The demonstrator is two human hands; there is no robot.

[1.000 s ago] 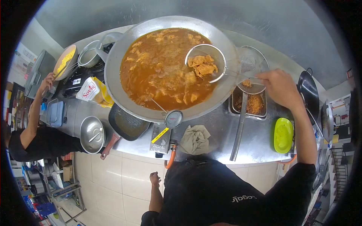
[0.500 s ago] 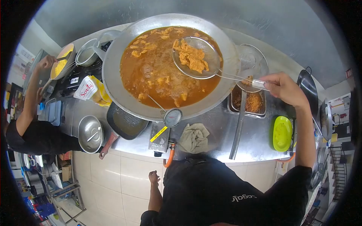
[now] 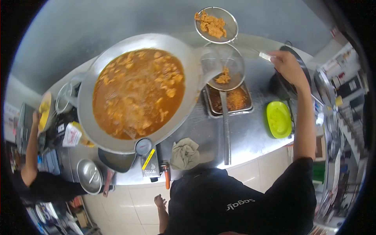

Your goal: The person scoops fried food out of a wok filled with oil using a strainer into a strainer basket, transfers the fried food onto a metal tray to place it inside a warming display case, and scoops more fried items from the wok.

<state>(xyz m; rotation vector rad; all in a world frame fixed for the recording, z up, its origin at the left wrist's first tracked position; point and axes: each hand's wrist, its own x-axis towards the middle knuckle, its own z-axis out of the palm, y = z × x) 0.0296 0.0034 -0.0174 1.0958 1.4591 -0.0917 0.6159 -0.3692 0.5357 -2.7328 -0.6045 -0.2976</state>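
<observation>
My right hand (image 3: 290,67) is closed on the handle of a wire mesh strainer (image 3: 231,28). Fried, golden battered pieces (image 3: 212,25) lie in its bowl, held at the back, right of the big wok (image 3: 87,107). Below it, a second strainer (image 3: 237,64) with a long ribbed handle holds a small fried clump (image 3: 223,76) and rests over a metal tray of brown crumbs (image 3: 237,98). More pieces float in the wok's bubbling oil (image 3: 129,88). My left hand (image 3: 159,201) hangs low beside my body, fingers loosely bent and apart, holding nothing.
A dial thermometer (image 3: 143,146) sits at the wok's front rim. Nearby are a grey cloth (image 3: 185,153), a green dish (image 3: 279,120), a square pan (image 3: 117,159) and a metal bowl (image 3: 89,176). Another person's arm (image 3: 31,150) works at the far left.
My right hand has carried the strainer with the fried pieces from over the oil, out to the back right beyond the second strainer. The view has swung to the right. My left hand still hangs down.
</observation>
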